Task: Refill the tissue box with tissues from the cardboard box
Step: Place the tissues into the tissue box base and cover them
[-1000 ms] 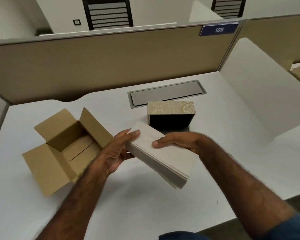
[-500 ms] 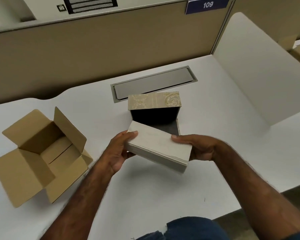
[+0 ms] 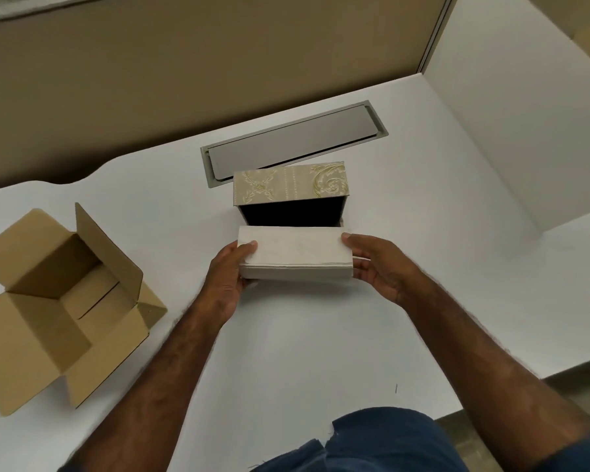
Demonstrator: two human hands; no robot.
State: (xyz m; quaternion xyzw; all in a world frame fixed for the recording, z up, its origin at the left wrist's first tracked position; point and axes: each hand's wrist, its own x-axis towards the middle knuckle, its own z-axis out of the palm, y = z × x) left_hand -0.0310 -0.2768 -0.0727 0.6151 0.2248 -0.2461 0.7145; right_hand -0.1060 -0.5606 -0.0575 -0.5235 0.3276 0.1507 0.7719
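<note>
A thick stack of white tissues (image 3: 295, 253) is held level between both hands, just in front of the tissue box. My left hand (image 3: 227, 277) grips its left end and my right hand (image 3: 378, 264) grips its right end. The tissue box (image 3: 288, 183) is beige with a gold floral pattern; it lies on its side with its dark open cavity facing me, directly behind the stack. The cardboard box (image 3: 55, 301) stands on the white desk at the left with its flaps open; no tissues show inside it.
A grey cable-hatch cover (image 3: 293, 141) is set into the white desk (image 3: 321, 352) behind the tissue box. A tan partition wall (image 3: 184, 63) runs along the back and a white divider panel (image 3: 525, 114) stands at the right. The desk's front edge is near my lap.
The tissue stack has been turned from tilted to level and square with the tissue box opening, and moved closer to it. My view has tipped downward.
</note>
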